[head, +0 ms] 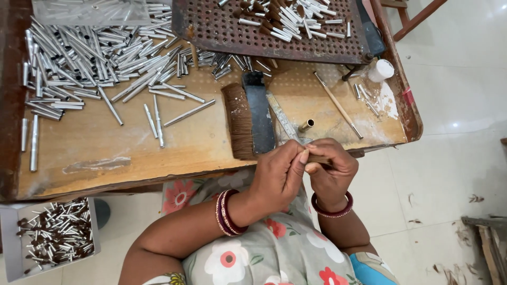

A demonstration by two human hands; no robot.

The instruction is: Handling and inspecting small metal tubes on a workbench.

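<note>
My left hand (280, 174) and my right hand (331, 170) meet just over the near edge of the wooden work table (132, 148). Together they pinch a small tuft of brown bristles (318, 159), whose end shows between the fingers. Just beyond my hands lies a flat block with a row of brown bristles (238, 122) along its left side. A small brass tube (306, 125) rests on the table beside it. A thin wooden stick (338, 105) lies slanted to the right of that.
Several silver metal tubes (90, 58) are heaped on the table's left. A perforated tray (222, 31) at the back holds finished brush tips (285, 18). A white jar (381, 69) stands at the right. A grey box of tips (55, 232) sits on the floor, lower left.
</note>
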